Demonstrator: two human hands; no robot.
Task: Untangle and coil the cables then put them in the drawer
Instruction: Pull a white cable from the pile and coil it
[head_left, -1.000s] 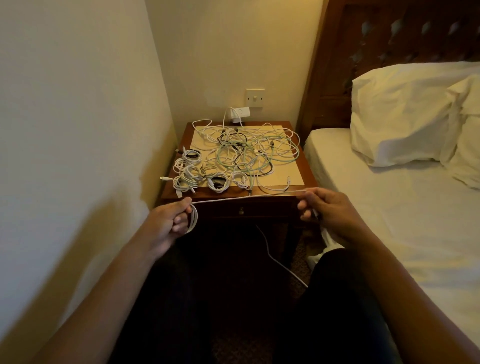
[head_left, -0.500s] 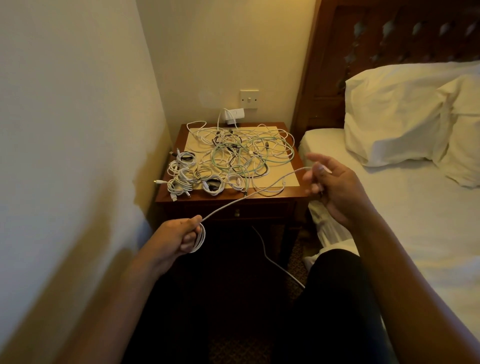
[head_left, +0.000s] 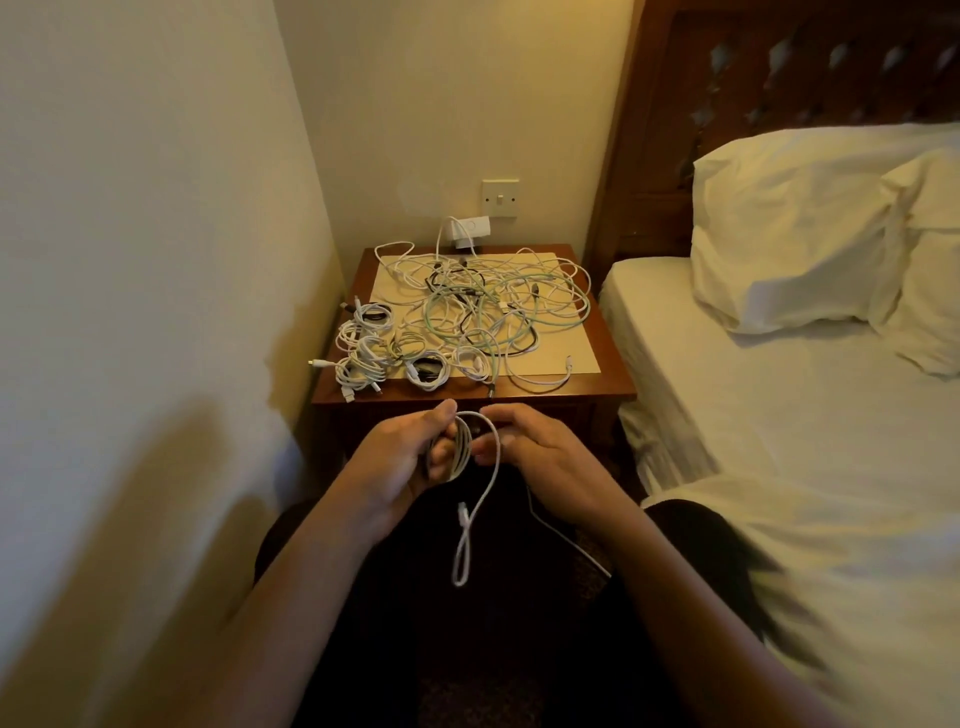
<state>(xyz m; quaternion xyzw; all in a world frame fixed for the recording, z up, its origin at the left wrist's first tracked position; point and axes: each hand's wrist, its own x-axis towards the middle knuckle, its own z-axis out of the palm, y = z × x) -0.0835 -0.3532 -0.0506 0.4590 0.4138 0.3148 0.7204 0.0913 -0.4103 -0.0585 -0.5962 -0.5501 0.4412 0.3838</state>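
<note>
My left hand (head_left: 400, 457) grips a small coil of a white cable (head_left: 462, 441) just in front of the wooden nightstand (head_left: 613, 379). My right hand (head_left: 540, 457) pinches the same cable right beside the coil, and its loose end (head_left: 462, 551) hangs down in a loop between my knees. On the nightstand lies a tangle of white, green and black cables (head_left: 493, 306). Several small coiled cables (head_left: 374, 353) lie at its front left. The drawer front sits behind my hands and is mostly hidden.
A cream wall runs close along the left. A bed with white sheets (head_left: 779, 415) and pillows (head_left: 810, 228) lies on the right. A white charger (head_left: 470, 228) is plugged in below the wall switch (head_left: 500, 197). Another white cable (head_left: 566, 540) trails to the floor.
My right hand came in from the right to meet my left hand. The stretched cable is now wound into the coil, with only a short end hanging.
</note>
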